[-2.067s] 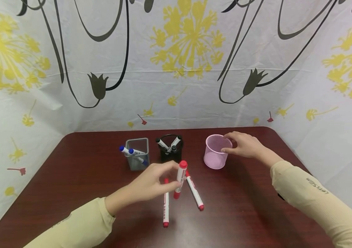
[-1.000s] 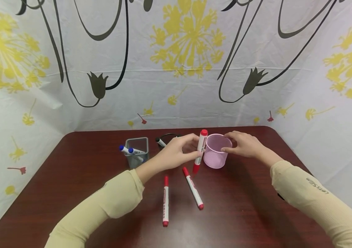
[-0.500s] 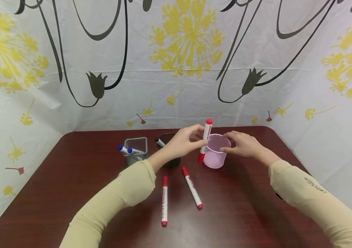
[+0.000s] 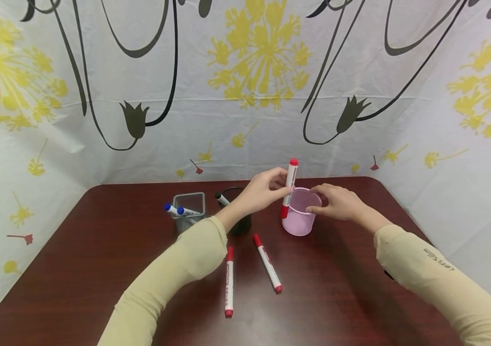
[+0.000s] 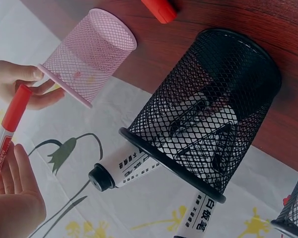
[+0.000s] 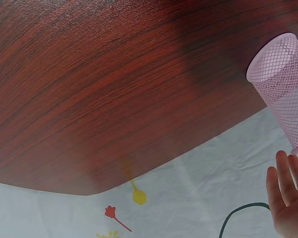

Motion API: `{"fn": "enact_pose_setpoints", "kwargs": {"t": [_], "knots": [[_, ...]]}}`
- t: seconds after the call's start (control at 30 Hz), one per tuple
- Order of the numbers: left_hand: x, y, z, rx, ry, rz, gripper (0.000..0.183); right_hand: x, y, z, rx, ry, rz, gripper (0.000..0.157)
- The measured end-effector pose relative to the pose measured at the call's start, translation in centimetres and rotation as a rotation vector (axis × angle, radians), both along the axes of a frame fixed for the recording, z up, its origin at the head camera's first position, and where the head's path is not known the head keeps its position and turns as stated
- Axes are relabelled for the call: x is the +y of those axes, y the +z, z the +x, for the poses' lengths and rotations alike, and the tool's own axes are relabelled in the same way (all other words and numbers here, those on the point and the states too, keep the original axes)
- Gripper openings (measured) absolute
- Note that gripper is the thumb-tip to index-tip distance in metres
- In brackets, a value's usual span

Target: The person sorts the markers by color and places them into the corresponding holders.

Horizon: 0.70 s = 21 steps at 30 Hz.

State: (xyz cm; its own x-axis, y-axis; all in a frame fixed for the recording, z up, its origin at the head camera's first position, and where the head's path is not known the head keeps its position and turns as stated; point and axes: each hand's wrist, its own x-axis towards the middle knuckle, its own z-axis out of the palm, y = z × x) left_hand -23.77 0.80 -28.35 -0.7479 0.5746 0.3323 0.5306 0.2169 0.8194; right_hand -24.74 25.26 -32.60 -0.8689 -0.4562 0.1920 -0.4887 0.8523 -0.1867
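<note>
My left hand (image 4: 266, 191) pinches a red-capped whiteboard marker (image 4: 291, 177), held nearly upright at the left side of the pink mesh pen holder (image 4: 300, 225). The marker's lower red end overlaps the holder's wall in the head view; the left wrist view has the marker (image 5: 4, 144) outside the holder, near its rim. My right hand (image 4: 339, 202) holds the pink holder by the right side of its rim. Two more red markers lie on the table: one (image 4: 229, 286) points straight away from me, the other (image 4: 268, 264) lies slanted.
A black mesh pen holder (image 4: 243, 227) with black-capped markers stands left of the pink one, partly behind my left forearm. Farther left is a square grey mesh holder (image 4: 182, 224) with blue-capped markers. A patterned white cloth (image 4: 245, 144) hangs behind the dark wooden table (image 4: 323, 298).
My left hand has carried the red marker away from the two lying markers, rightward and up to the pink holder. The right hand has kept its hold on the rim.
</note>
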Motion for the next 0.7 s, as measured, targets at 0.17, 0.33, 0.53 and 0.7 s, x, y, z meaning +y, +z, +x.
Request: {"fn": "enact_pose_setpoints", "kwargs": {"t": [0.17,0.33,0.53,0.7], "knots": [[0.5,-0.2,-0.6,0.015,0.017,0.019,0.026,0.0,0.0,0.0,0.004,0.003,0.001,0.057],[1.2,0.0,-1.2,0.031,0.049,-0.001,0.025,0.0,0.0,-0.1,0.003,0.003,0.002,0.058],[1.9,0.6,-1.8,0.040,0.087,-0.021,0.025,0.0,0.1,-0.1,-0.006,-0.001,0.004,0.059],[2.4,0.8,-2.3,0.031,0.106,-0.015,0.024,0.0,0.0,-0.1,-0.009,0.000,0.002,0.059]]}}
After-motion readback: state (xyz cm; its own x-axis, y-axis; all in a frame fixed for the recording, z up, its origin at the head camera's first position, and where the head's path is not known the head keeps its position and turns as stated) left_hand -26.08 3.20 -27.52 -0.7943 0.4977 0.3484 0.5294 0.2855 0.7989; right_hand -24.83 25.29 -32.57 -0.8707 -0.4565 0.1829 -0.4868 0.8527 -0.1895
